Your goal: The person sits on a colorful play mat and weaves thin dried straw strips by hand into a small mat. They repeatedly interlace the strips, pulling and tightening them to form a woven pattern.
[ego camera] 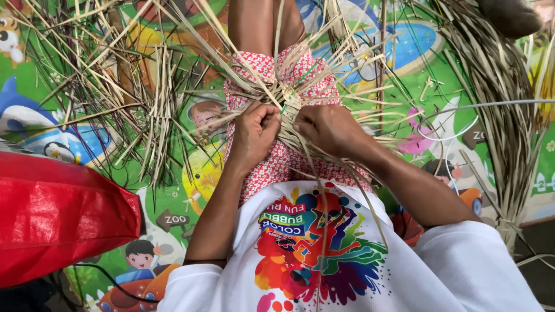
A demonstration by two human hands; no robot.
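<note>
Both of your hands meet over your lap: left hand (pixel 254 134) pinched shut on pale dry strips, right hand (pixel 328 128) curled over and gripping the small woven piece (pixel 290 107) between them (a green strand shows at its centre). That piece rests on your red patterned skirt (pixel 272 162), loose strip ends fanning out all around. Farther off, a heap of strips (pixel 115 86) lies on the cartoon play mat (pixel 173 190) at left, a red bag (pixel 52 219) beside you, a long bundle (pixel 503 104) at right.

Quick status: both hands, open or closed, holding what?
Left hand: closed, pinching dried straw strips.
Right hand: closed on the same woven strips.
</note>
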